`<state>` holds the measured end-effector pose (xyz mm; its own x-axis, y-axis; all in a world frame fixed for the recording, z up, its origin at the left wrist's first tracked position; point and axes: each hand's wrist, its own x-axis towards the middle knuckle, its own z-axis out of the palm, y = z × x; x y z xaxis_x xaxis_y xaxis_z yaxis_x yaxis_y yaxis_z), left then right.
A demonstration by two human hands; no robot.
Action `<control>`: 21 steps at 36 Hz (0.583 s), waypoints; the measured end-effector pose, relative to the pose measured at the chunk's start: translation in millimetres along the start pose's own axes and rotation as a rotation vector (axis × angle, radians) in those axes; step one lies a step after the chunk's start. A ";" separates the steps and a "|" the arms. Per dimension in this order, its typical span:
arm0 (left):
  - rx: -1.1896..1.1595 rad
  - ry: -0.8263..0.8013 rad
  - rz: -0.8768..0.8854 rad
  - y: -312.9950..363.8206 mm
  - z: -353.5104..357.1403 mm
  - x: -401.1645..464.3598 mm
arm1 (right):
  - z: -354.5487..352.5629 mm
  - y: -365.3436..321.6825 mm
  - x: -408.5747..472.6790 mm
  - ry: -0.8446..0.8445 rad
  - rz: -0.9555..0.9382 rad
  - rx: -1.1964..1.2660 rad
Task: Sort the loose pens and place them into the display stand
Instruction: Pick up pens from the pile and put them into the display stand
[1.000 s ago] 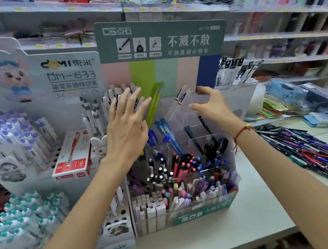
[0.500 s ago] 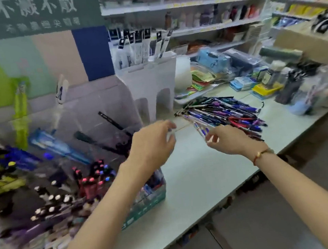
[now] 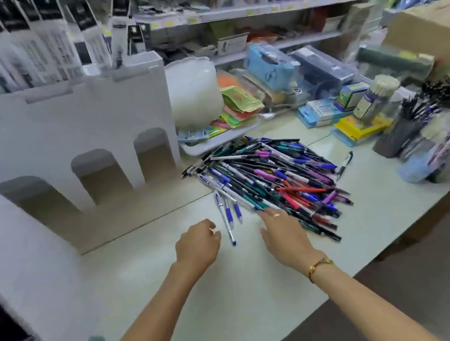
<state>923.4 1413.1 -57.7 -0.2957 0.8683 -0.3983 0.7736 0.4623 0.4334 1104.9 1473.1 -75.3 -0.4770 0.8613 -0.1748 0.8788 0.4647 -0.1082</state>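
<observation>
The pens (image 3: pixel 270 181) lie in a loose heap just beyond your fingertips, with a few blue-grip ones fallen out between your two hands. They are probably light, stiff and smooth, so they may roll; pinch one at the rubber grip or at mid-barrel. Your right hand (image 3: pixel 284 236) is spread flat, fingertips touching the near edge of the heap. Your left hand (image 3: pixel 197 244) has loosely curled fingers and holds nothing.
</observation>
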 end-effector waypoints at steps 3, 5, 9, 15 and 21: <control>-0.021 0.067 -0.039 21.2 14.9 29.3 | 11.2 -3.0 34.9 0.123 -0.048 -0.003; -0.014 0.107 -0.054 34.9 19.7 47.4 | 12.8 -3.9 56.1 0.221 -0.089 0.042; 0.074 0.143 -0.087 48.6 19.0 69.4 | 3.8 -8.0 89.2 0.363 -0.136 0.042; 0.247 0.132 -0.173 27.2 8.9 63.0 | 22.6 -14.2 115.3 0.170 -0.132 -0.136; 0.358 0.103 -0.239 -20.2 0.3 39.7 | 46.2 -15.1 95.0 0.198 -0.168 -0.157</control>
<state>896.2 1438.2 -82.6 -0.5300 0.7667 -0.3623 0.8169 0.5762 0.0244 1045.7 1538.5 -135.5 -0.6181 0.7856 0.0286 0.7860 0.6171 0.0363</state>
